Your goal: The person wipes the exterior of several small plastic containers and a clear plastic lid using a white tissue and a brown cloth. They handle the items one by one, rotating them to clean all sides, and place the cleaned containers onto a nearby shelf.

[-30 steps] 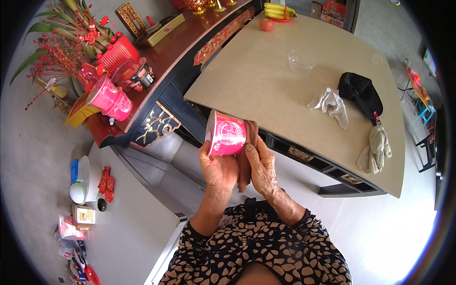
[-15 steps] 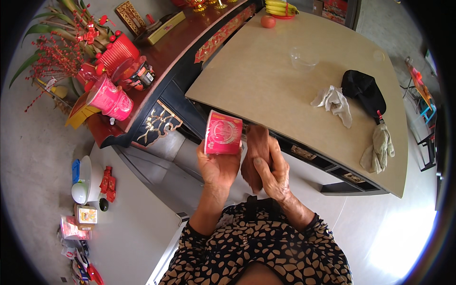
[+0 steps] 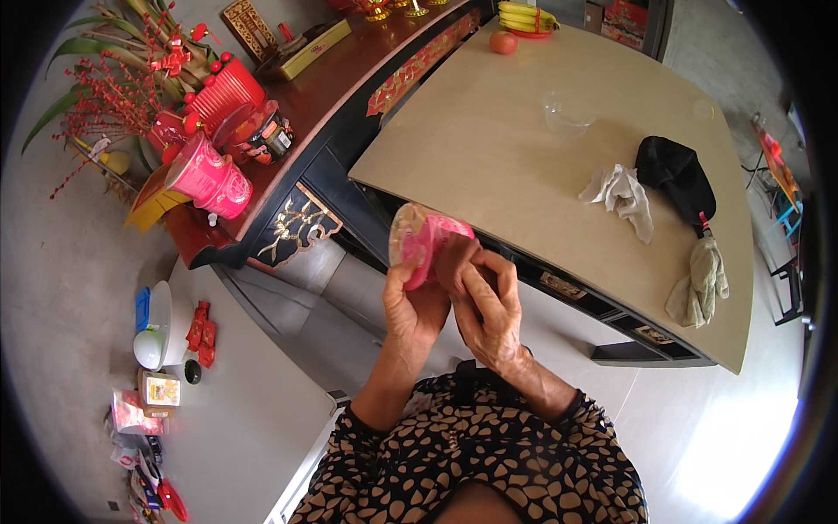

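Observation:
My left hand is closed round a pink tub, which is tilted over with its clear, pale end toward the left. A brown cloth is bunched in my right hand, whose fingers press it against the tub's right side. Both hands are close together in front of my chest, just off the near corner of the beige table. Part of the tub lies hidden behind the cloth and fingers.
On the table are a clear bowl, a white cloth, a black cap, gloves, a tomato and bananas. Stacked pink tubs stand on the dark red altar table. A grey surface lies lower left.
The tub has turned and tipped over to the left. My right hand has brought the brown cloth up and left, from beside the tub onto its side.

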The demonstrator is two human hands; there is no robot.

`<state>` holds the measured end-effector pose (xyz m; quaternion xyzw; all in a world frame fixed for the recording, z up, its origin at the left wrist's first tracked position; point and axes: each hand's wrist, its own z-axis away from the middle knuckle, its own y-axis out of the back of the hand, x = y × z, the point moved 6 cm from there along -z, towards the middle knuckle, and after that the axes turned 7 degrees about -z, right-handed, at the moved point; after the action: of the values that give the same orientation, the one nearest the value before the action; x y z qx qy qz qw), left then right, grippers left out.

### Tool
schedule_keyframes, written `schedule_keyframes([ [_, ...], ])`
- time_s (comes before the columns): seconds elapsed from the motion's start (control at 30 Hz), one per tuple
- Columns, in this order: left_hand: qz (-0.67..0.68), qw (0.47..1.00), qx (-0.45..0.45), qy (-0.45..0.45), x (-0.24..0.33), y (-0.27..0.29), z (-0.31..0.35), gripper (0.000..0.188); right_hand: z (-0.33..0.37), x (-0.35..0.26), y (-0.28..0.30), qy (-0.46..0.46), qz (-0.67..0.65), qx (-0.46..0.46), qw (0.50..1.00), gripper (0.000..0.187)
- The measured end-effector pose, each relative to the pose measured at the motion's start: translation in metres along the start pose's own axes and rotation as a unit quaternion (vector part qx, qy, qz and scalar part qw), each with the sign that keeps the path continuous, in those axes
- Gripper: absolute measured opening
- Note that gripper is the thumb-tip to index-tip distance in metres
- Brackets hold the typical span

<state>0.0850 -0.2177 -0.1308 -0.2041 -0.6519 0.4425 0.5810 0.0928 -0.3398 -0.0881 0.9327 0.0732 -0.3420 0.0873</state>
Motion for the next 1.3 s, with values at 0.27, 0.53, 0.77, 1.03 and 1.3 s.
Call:
schedule_keyframes([
  [0.27,-0.073,0.993,-0.058,0.071,-0.008,0.007,-0.005,0.064,-0.024,0.036,0.001,-0.099,-0.031,-0.066,0.992,0.048],
  [0.53,0.029,0.995,-0.067,0.074,-0.009,0.013,-0.010,0.063,0.008,0.018,-0.025,0.019,0.023,-0.068,0.997,0.042],
  [0.77,0.078,0.991,-0.032,0.103,-0.018,0.038,-0.010,0.061,0.022,0.022,-0.023,0.019,-0.045,-0.156,0.986,0.034],
  [1.03,0.032,0.995,-0.026,0.091,-0.019,-0.003,-0.010,0.069,-0.005,0.036,-0.013,0.038,0.094,-0.030,0.994,0.044],
  [1.3,-0.005,0.995,-0.007,0.096,-0.030,0.017,-0.018,0.074,-0.010,0.062,0.000,-0.078,0.013,-0.038,0.996,0.043],
])
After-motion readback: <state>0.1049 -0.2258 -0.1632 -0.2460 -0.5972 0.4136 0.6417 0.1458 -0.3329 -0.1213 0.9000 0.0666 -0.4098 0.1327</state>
